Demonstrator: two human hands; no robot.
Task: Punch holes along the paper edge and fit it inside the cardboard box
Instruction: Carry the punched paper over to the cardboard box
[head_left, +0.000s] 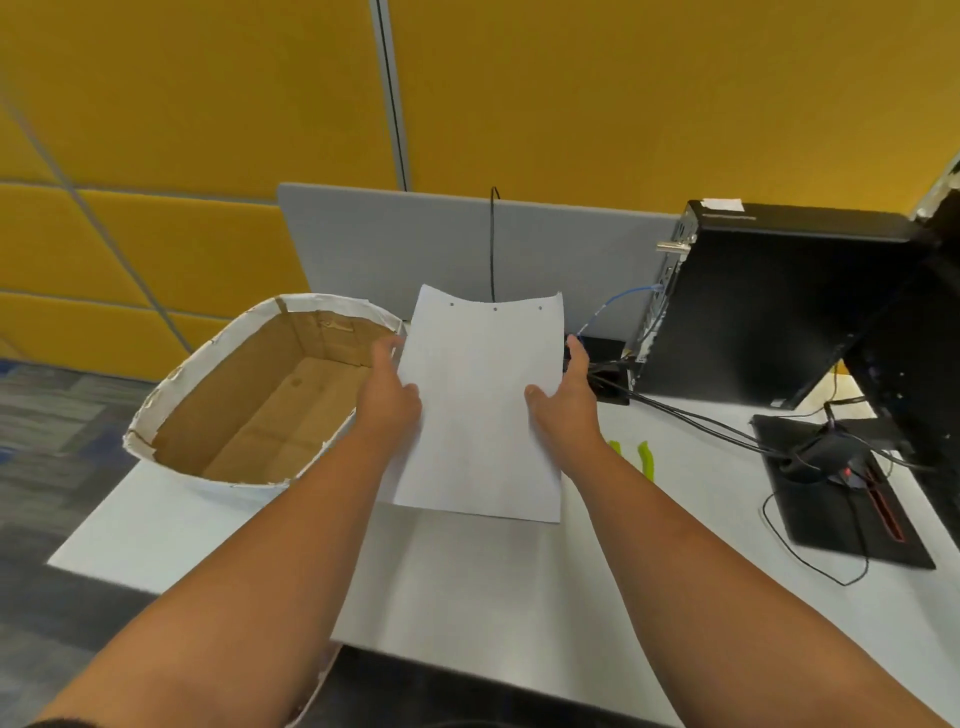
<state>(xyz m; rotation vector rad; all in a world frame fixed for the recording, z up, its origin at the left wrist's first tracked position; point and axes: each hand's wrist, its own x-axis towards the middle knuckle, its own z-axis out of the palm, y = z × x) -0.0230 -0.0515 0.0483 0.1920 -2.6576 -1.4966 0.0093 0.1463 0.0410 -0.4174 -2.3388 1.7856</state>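
**Punched sheet held up beside the box**

Both forearms reach out from the bottom of the view, over the near edge of the white desk (467, 597), which fills the lower half of the scene. Behind it runs a yellow padded wall (623, 93), with a grey divider (389, 244) standing along the desk's far edge.

At my right sits a black computer tower (769, 312), cables trailing from its back onto the desk. At my left stands the box (176, 384), open at the top, brown cardboard inside, its rim and outer walls wrapped in torn white paper.

Between them I hold the paper (480, 405) up off the desk, just right of the box and overlapping its near right corner in the view. It is one white sheet, slightly curled, with three small holes in a row along its far edge.

My left hand (392, 387) pinches the sheet's left edge, thumb on top and fingers behind it. My right hand (563, 392) grips the right edge the same way, thumb laid on the face.

Something green (644, 460) peeks out on the desk behind my right wrist; I cannot tell what it is.
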